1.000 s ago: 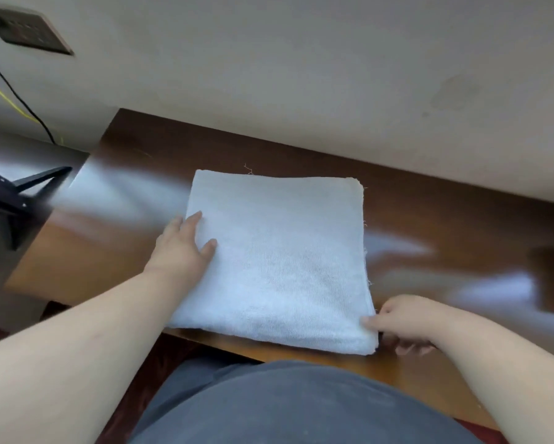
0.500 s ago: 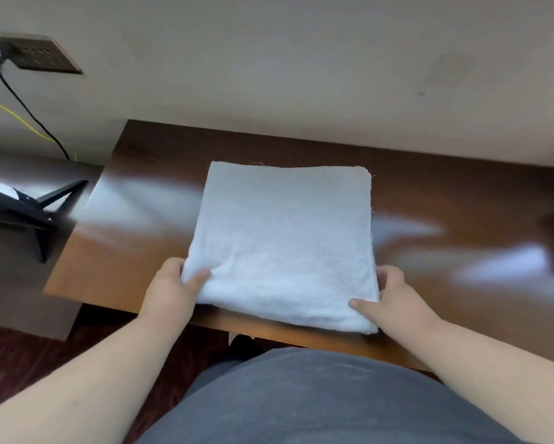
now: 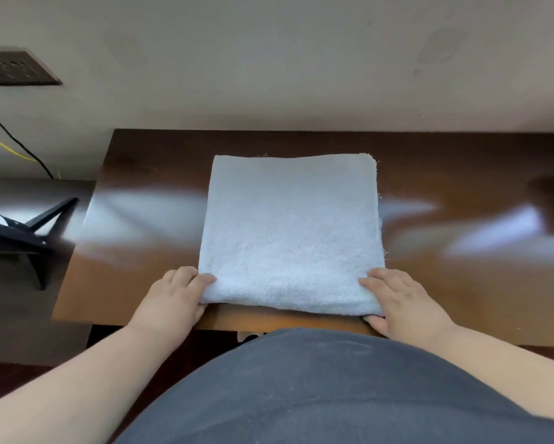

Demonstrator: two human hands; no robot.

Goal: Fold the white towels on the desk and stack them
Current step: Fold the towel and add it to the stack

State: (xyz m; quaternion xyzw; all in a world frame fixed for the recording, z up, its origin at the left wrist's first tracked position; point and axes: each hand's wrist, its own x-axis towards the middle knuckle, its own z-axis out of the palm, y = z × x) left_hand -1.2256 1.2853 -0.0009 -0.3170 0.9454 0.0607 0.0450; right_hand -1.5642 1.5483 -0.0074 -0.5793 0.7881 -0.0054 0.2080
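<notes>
At the near edge of the desk (image 3: 147,277), the left hand (image 3: 173,299) and right hand (image 3: 403,302) each grip a near corner of the white towel (image 3: 291,232), thumbs on top and fingers tucked beneath. The towel lies flat as a squarish pad, several layers showing along its right edge, reaching toward the far edge. Judgement: folding is well advanced; a further fold and stacking may remain. No other towels are visible.

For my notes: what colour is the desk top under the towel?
Glossy dark brown wood desk top, seen in the head view.
</notes>
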